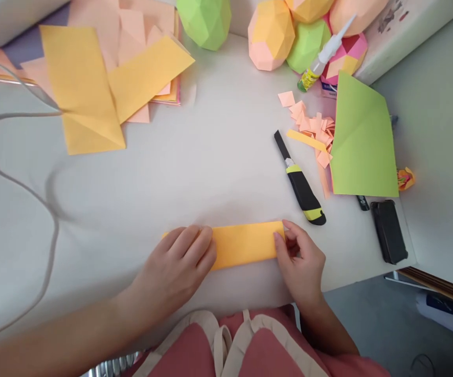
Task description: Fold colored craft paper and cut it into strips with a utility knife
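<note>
A yellow paper strip (246, 243) lies near the front edge of a white table (163, 183) — the person's left hand (177, 267) rests over its left part, fingers together (thumb hidden, so any grip cannot be told). The right hand (303, 256) pinches its right end between thumb and fingers. Beyond, a utility knife (303, 191) lies near pink scraps (316, 124).

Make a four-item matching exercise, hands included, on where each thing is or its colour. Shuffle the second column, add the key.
1. left hand
2. right hand
3. utility knife
4. green paper sheet

A. pinches the right end of the yellow-orange paper strip
B. to the right of the peach paper scraps
C. covers the strip's left part
D. black and lime

Pairs: 1-C, 2-A, 3-D, 4-B
</note>
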### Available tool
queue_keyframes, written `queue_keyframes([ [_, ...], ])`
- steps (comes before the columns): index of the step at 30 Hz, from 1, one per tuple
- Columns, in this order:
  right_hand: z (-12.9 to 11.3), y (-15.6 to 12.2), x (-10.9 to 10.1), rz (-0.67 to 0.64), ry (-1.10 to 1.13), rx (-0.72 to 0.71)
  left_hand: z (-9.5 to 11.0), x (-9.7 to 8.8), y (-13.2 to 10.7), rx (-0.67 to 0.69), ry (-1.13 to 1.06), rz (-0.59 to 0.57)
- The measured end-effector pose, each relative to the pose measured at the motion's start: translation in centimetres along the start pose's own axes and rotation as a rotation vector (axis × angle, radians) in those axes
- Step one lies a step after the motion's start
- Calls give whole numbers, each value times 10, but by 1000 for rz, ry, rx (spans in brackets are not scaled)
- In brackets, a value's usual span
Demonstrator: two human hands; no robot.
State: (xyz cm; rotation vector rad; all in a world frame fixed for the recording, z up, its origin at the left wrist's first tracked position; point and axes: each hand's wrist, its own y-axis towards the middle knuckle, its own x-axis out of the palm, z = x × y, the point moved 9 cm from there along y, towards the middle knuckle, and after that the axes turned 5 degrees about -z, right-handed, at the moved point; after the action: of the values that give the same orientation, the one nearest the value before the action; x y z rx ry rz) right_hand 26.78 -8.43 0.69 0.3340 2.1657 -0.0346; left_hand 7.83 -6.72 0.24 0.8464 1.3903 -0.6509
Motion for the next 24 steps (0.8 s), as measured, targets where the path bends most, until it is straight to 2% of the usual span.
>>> queue_keyframes([
  [4, -18, -2, 2, 11, -76, -205, 4, 2, -3, 14, -4, -27],
  [9, -26, -9, 2, 73, -180, -333, 2, 4, -4, 6, -90, 3],
  [13, -28, -9, 6, 56, -219, -352, 3, 5, -6, 79, -306, 22],
  [16, -28, -8, 6, 43, -226, -352, 9, 12, -6, 185, -441, -55],
  [19, -27, -9, 6, 33, -224, -349, 10, 19, -7, 242, -484, -106],
  [24, -25, -9, 7, 31, -240, -331, 7, 23, -7, 240, -523, -117],
])
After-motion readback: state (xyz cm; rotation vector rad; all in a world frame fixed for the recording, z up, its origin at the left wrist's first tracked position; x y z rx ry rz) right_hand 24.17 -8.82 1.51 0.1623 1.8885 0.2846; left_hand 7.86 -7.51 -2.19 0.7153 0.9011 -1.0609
